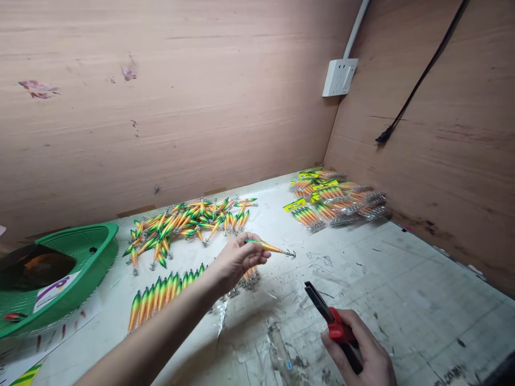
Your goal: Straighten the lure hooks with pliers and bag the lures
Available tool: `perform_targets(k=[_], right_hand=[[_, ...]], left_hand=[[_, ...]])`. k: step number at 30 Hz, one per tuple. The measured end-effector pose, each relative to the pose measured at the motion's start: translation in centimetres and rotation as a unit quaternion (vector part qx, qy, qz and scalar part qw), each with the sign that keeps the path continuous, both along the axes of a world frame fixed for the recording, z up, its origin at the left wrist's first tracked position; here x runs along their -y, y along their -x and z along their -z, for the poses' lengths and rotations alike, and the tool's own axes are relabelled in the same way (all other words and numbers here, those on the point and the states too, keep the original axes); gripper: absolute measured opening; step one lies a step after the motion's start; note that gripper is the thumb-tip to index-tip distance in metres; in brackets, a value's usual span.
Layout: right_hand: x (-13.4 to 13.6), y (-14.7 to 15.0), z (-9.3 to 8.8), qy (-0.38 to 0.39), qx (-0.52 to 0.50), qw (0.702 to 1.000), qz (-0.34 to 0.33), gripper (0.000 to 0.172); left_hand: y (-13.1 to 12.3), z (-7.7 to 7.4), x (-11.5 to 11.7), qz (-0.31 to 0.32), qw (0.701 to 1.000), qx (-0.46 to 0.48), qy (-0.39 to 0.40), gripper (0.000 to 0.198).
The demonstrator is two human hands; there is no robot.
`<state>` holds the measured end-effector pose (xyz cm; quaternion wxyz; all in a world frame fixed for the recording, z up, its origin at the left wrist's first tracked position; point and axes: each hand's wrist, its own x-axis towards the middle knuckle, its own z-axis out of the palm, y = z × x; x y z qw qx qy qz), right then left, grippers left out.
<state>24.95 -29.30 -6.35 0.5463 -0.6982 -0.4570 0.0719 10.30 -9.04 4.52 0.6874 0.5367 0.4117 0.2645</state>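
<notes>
The left hand [246, 257] pinches a green-and-orange squid jig [272, 247] by its green end; the hook crown [290, 253] points toward 3 o'clock, clear of the fingers, a sound hold because barbs can catch skin. At its 4 o'clock, the right hand [364, 351] clasps a red-and-black long-nosed tool [338, 328], tip well apart from the jig. Careful handling means keeping those hooks off the jig row [161, 295] at 8 o'clock.

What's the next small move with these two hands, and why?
Probably raise the right hand slightly, bringing the red-and-black tool toward the hooks of the lure: the left hand grips the lure with its hooks exposed, and the tool's tip points roughly their way but stands apart.
</notes>
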Motion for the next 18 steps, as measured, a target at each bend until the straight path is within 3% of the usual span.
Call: perform_targets(k=[6,13,18], right_hand=[[0.2,-0.3,-0.2,0.000,-0.009,1.000,-0.023,0.023],[0.2,-0.1,-0.7,0.004,-0.015,0.999,-0.041,0.020],[0.3,-0.2,-0.9,0.017,-0.008,0.999,-0.046,0.019]], left_hand=[[0.5,1.0,4.5,-0.009,0.973,0.133,0.189,0.044],[0.1,1.9,6.0,0.007,0.967,0.146,0.210,0.046],[0.3,2.3,6.3,0.029,0.977,0.123,0.170,0.044]])
